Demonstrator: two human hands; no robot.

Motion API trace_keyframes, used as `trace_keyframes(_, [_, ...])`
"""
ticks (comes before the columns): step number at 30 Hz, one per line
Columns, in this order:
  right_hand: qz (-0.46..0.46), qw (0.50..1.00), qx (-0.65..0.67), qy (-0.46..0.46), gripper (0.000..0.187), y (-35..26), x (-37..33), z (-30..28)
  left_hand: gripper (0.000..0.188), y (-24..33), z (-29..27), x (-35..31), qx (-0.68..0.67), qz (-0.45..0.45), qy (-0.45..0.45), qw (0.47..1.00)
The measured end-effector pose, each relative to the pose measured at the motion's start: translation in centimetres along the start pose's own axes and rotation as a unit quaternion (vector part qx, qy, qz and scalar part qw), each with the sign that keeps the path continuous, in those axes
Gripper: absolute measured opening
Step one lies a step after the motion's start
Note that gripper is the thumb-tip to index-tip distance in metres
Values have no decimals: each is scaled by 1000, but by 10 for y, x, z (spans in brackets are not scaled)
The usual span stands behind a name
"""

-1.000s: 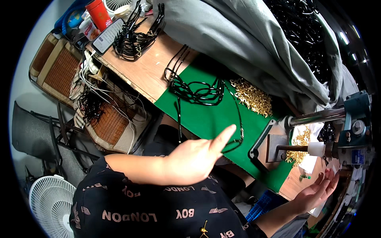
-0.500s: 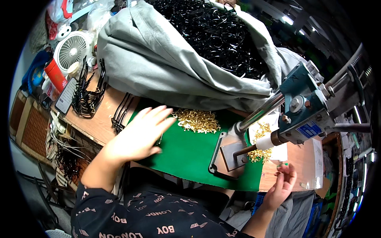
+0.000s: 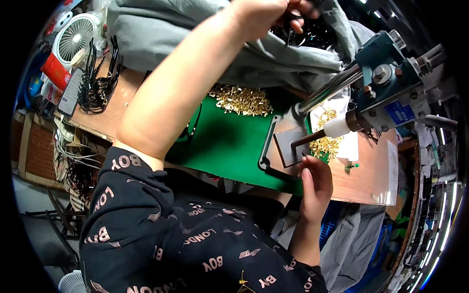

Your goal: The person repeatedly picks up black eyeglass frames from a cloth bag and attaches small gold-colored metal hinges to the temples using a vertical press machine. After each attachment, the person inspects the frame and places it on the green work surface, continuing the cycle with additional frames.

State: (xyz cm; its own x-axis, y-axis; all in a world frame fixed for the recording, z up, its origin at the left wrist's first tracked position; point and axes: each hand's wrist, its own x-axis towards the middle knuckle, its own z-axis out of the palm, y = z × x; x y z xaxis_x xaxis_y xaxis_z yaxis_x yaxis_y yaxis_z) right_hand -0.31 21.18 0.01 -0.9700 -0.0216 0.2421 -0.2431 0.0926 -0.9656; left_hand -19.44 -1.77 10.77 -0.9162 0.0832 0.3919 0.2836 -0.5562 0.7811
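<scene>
My left hand (image 3: 266, 17) reaches up to the far pile of glossy black strips (image 3: 325, 36), its fingers curled around a thin black strip. Some blur and the picture's top edge make the strip's ends hard to see. My right hand (image 3: 316, 183) is at the near edge of the bench press's base (image 3: 288, 145), with thumb and bent forefinger close together. Whatever lies between those fingertips is too small to make out. Above the base plate stands the press's dark rod (image 3: 310, 138) with a white collar. A heap of small gold metal pieces (image 3: 242, 101) sits on the green mat (image 3: 222, 156).
More gold pieces (image 3: 325, 141) lie on white paper right of the press. A grey cloth (image 3: 161, 44) wraps the black pile. Black strip bundles (image 3: 100, 85), a phone (image 3: 72, 93), a red can (image 3: 54, 71) and a white fan (image 3: 75, 40) stand at the left.
My left hand has gone from above the green mat up to the black pile and closed on a strip. My right hand has moved left to the press base. The whole view has shifted.
</scene>
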Motion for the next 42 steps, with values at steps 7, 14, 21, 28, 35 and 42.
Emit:
trace_keyframes(7, [-115, 926, -297, -204, 13, 31, 68, 62, 25, 95, 24, -87, 587, 133, 9, 799])
trace_keyframes(14, [-235, 841, -452, -182, 20, 72, 105, 129, 41, 116, -59, -177, 365, 119, 58, 922])
trace_keyframes(21, [-282, 797, -498, -191, 6, 86, 118, 124, 58, 94, -36, -236, 293, -8, -4, 956])
trace_keyframes(28, [-171, 890, -390, -163, 12, 64, 119, 102, 78, 53, -15, -231, 258, -86, 15, 962])
trace_keyframes(35, [70, 979, -6, -194, 11, 17, 94, 87, 55, 22, -11, -222, 236, -160, 29, 958])
trace_keyframes(42, [174, 943, 192, -210, 11, -17, 54, 53, 52, -7, 9, -207, 198, -155, 13, 968])
